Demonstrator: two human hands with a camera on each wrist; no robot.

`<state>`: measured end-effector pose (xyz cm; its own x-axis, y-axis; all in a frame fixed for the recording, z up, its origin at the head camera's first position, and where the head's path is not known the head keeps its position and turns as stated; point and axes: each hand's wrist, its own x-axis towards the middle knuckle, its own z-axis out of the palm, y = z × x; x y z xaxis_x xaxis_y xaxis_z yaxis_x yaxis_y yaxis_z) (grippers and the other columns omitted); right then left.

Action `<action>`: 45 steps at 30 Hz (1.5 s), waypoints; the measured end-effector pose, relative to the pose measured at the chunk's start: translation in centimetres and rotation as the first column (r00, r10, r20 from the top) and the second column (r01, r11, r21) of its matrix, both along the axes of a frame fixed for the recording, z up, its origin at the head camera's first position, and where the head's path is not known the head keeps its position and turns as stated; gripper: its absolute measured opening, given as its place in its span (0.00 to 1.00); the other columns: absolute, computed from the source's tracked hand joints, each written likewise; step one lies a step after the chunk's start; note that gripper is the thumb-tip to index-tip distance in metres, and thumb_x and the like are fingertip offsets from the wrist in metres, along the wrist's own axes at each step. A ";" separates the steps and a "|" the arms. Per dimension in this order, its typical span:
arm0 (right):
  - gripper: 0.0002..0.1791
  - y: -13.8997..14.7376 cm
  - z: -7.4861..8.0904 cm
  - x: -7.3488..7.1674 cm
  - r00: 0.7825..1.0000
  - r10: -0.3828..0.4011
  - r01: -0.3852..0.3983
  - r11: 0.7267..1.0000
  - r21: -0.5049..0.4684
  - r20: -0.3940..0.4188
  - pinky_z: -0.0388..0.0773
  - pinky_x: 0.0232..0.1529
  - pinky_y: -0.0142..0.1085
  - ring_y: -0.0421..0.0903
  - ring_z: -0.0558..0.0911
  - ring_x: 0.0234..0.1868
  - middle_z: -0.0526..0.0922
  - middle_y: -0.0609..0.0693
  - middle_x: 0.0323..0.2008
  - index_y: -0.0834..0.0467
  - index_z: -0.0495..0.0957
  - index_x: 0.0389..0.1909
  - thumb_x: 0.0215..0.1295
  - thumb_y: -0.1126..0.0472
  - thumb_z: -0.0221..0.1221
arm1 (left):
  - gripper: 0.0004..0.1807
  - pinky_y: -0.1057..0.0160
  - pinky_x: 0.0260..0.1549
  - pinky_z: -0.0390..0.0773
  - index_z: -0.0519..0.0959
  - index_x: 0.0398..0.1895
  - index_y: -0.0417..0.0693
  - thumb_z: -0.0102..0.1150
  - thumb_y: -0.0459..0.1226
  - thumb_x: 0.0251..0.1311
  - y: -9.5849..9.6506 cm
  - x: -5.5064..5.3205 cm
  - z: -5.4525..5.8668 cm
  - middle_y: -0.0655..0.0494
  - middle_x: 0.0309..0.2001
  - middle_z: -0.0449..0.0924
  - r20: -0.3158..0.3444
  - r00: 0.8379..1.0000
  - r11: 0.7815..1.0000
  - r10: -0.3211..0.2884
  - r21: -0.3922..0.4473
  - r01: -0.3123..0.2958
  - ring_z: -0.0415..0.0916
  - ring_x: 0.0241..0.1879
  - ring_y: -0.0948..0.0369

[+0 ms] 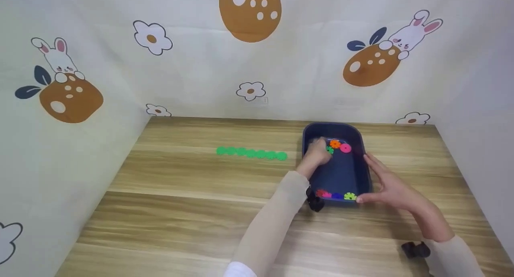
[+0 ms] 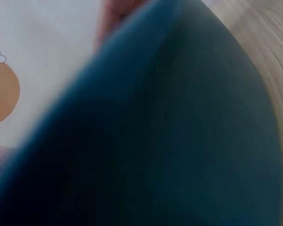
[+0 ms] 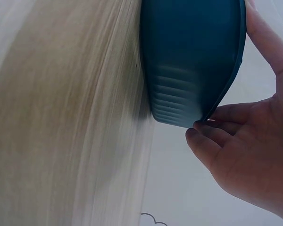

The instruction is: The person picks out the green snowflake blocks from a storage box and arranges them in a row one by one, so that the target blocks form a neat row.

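A deep dark blue plastic bin (image 1: 333,172) rests on the wooden table. My left hand (image 1: 318,152) reaches down inside it at the far left, fingers pointing downward and mostly hidden. Right beside those fingers is a green flower-shaped disc (image 1: 330,150); I cannot tell whether they pinch it. An orange disc (image 1: 335,143) and a pink disc (image 1: 345,148) lie just to the right. My right hand (image 1: 395,190) holds the bin at its right side, thumb at the near corner and fingers spread along the rim. The bin's outer wall (image 2: 203,117) fills most of the left wrist view.
Left of the bin, several green discs (image 1: 251,153) form a row on the table (image 1: 180,212). At the bin's near end lie a red disc (image 1: 321,192), a dark blue disc (image 1: 337,196) and a yellow-green disc (image 1: 350,196). A patterned curtain (image 1: 192,76) hangs behind.
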<state>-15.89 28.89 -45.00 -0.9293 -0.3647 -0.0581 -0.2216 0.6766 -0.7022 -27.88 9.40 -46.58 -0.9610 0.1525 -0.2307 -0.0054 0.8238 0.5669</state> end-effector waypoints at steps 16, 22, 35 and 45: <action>0.65 -0.1 0.1 0.0 1.000 0.004 -0.004 1.000 0.008 0.000 0.48 0.69 0.72 0.75 0.47 0.75 0.42 0.71 0.77 0.67 0.44 0.78 0.48 0.51 0.76 | 0.13 0.73 0.48 0.76 0.87 0.39 0.56 0.72 0.33 0.51 -0.3 0.5 -0.6 0.61 0.46 0.85 -0.071 0.985 0.978 -0.157 -0.151 0.145 0.78 0.47 0.64; 0.65 0.0 0.1 0.0 1.000 0.008 -0.008 1.000 -0.002 -0.014 0.49 0.68 0.72 0.76 0.48 0.75 0.43 0.72 0.77 0.68 0.45 0.77 0.47 0.52 0.77 | 0.10 0.69 0.33 0.73 0.79 0.31 0.56 0.68 0.30 0.55 0.0 0.7 -0.4 0.60 0.36 0.80 -0.025 0.997 0.997 -0.076 -0.035 0.075 0.73 0.36 0.63; 0.65 0.0 0.2 0.0 1.000 0.008 -0.008 1.000 0.002 -0.017 0.49 0.68 0.72 0.75 0.48 0.75 0.44 0.72 0.77 0.67 0.45 0.77 0.47 0.52 0.77 | 0.07 0.74 0.28 0.72 0.83 0.26 0.55 0.71 0.33 0.54 -0.2 1.1 0.1 0.66 0.27 0.81 -0.042 0.998 0.982 -0.038 0.186 0.045 0.73 0.27 0.70; 0.64 -0.1 0.1 0.1 1.000 0.014 -0.014 1.000 0.003 -0.024 0.49 0.69 0.72 0.75 0.48 0.75 0.44 0.71 0.77 0.68 0.45 0.77 0.48 0.52 0.76 | 0.04 0.76 0.29 0.72 0.85 0.31 0.52 0.70 0.33 0.56 -0.9 1.3 0.8 0.59 0.33 0.87 -0.149 0.986 0.932 -0.078 0.341 0.125 0.73 0.28 0.73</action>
<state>-15.83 28.82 -44.85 -0.9251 -0.3778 -0.0366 -0.2484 0.6755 -0.6942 -26.58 8.51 -45.77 -0.9541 0.2989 -0.0186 0.1617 0.5666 0.8080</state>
